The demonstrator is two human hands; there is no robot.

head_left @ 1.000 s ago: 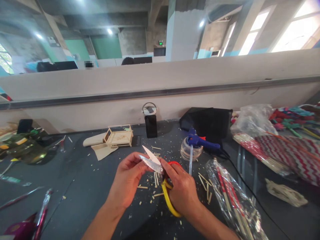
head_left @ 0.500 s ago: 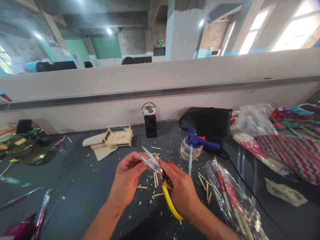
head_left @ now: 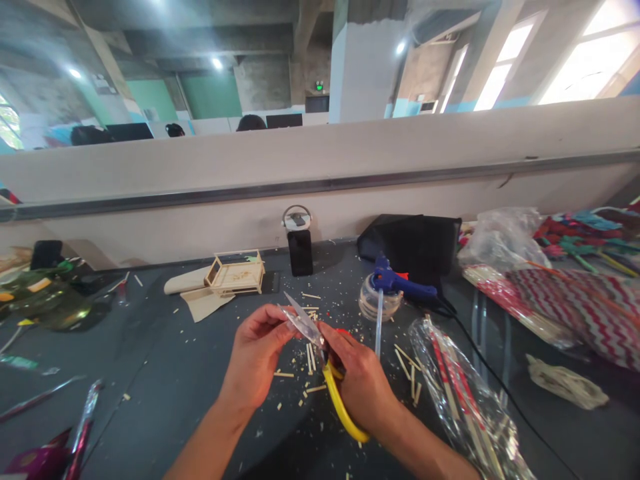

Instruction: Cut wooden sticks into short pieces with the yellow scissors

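In my right hand (head_left: 357, 373) are yellow-handled scissors (head_left: 345, 410), the fingers wrapped about the handles. Their metal blades point up and to the left, slightly apart. My left hand (head_left: 257, 353) is pinched closed right at the blades; whatever its fingertips hold is too small and too hidden to name. Beneath both hands, short pale wooden sticks (head_left: 311, 358) and small offcuts are scattered over the dark table (head_left: 200, 380). Farther back, a little wooden frame model (head_left: 235, 275) rests on pale sheet pieces (head_left: 206, 303).
A blue glue gun (head_left: 407, 287) lies across a clear round jar (head_left: 375, 307), its cord trailing right. Beyond stands a phone (head_left: 301, 253) against a white handled object. Plastic-wrapped sticks (head_left: 465, 400) lie at right; a dark green transparent object (head_left: 47, 297) sits at left.
The camera view has shifted very slightly. Both hands and the scissors keep nearly the same position, and the blades look a little closer together.
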